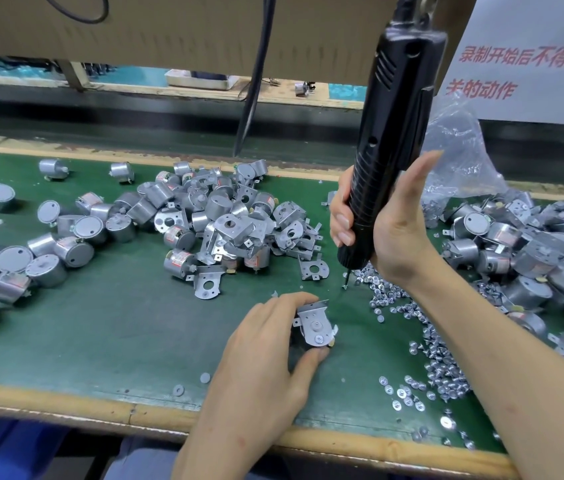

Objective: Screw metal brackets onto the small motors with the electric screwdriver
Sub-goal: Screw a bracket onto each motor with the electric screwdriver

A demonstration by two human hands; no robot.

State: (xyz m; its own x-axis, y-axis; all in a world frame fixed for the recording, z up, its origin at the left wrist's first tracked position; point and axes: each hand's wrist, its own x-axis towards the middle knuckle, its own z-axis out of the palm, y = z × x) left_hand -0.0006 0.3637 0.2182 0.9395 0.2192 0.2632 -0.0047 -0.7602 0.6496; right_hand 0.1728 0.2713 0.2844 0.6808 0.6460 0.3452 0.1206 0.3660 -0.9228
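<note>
Low centre, your left hand (266, 344) pinches a bracketed motor (315, 325), one screw seemingly in; your right hand (388, 230) grips the electric screwdriver (395, 133), bit over the loose screws (440, 358); many bare motors (45, 268) at left wait

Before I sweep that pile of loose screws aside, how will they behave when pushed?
The screws are small with wide flat heads, so they'd probably scatter and skid over the green mat rather than move together. Several rest tilted on head rims, so some may roll in arcs.
</note>
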